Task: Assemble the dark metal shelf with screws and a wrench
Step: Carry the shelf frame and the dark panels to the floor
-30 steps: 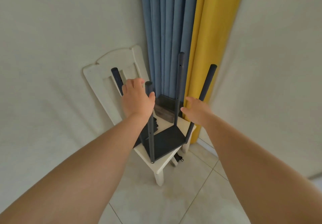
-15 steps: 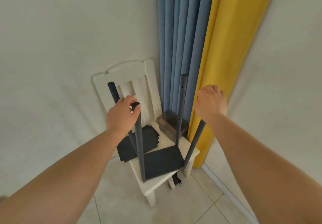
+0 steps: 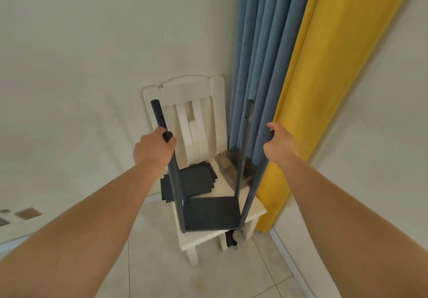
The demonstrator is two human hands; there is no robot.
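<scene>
Left grip (image 3: 154, 149) curls around the top of the near-left post of the dark metal shelf frame (image 3: 210, 214); right grip (image 3: 279, 146) clasps the near-right post. The frame stands on the white wooden chair (image 3: 257, 209), with a loose dark shelf panel (image 3: 196, 180) lying just behind it.

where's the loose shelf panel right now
In the head view the loose shelf panel lies flat on the white chair's seat, left of the clear plastic tray, behind the frame.
</scene>
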